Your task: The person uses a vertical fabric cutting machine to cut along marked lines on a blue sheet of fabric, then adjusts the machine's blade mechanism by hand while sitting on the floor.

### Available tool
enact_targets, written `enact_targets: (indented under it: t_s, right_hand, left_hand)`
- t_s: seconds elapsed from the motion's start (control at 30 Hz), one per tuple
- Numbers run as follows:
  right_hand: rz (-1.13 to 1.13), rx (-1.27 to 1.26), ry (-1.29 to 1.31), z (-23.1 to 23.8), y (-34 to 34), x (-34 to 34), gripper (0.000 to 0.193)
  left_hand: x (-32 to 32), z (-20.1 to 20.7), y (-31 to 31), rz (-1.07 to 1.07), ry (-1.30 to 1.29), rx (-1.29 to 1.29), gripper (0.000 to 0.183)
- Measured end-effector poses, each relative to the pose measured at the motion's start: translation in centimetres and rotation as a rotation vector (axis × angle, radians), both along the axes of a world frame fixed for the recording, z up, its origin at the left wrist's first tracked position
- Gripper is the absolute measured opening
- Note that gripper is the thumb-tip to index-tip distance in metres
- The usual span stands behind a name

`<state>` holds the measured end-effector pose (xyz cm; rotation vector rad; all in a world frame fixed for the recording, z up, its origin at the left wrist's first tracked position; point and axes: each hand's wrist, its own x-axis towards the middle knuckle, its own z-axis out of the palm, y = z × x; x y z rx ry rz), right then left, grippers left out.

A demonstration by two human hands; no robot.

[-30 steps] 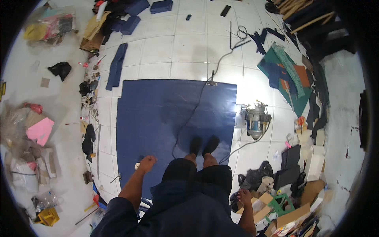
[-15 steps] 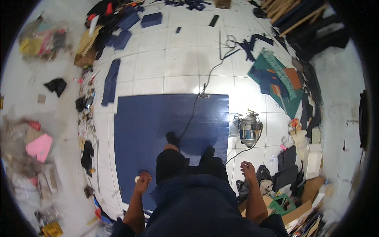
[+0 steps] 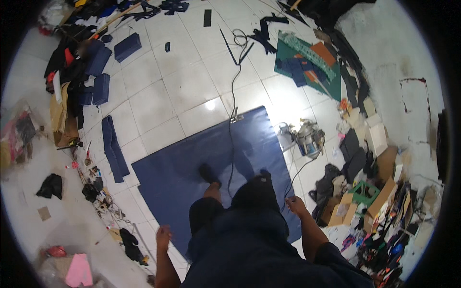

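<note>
A large dark blue sheet lies flat on the tiled floor, and my feet stand on it. Low at its left edge hangs my left hand, fingers curled; what it holds, if anything, is hidden. My right hand hovers above the sheet's right edge, fingers loosely bent and apart, with nothing visible in them. A black cable crosses the sheet; a small metal piece sits by the far edge. Nearest my right hand, beyond the sheet, stands a metal motor-like machine with a cable.
A folded blue strip lies left of the sheet. Blue stacks sit farther back. Green sheeting with scraps lies at the far right. Cardboard boxes, a green crate and heaped scraps line the right wall; clutter lines the left.
My view has turned, so the sheet now appears slanted. A pale thing showed at my left hand earlier; it no longer shows. My right hand now appears over the sheet's right edge.
</note>
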<state>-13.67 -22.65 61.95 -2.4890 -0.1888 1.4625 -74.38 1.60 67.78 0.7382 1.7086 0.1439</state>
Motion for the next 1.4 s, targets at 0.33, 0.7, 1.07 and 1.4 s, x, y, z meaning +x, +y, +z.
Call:
enact_targets:
  t_s: [0.33, 0.7, 1.07, 1.4]
  right_hand:
    - [-0.380, -0.084, 0.156, 3.2, 5.5, -14.9, 0.037]
    - [-0.256, 0.044, 0.000, 1.6, 28.8, -9.3, 0.046]
    - [-0.804, 0.162, 0.105, -3.9, 43.6, -12.4, 0.031]
    - [-0.843, -0.008, 0.160, 2.7, 56.1, -24.0, 0.031]
  left_hand:
    - [4.5, 2.9, 33.6, -0.243, 0.170, 0.250, 0.030]
    - [4.7, -2.6, 45.7, -0.558, 0.009, 0.162, 0.033]
    - [2.3, -7.4, 75.1, -1.426, 0.466, 0.103, 0.040]
    - [38.4, 1.0, 92.2, -1.181, 0.091, 0.477, 0.038]
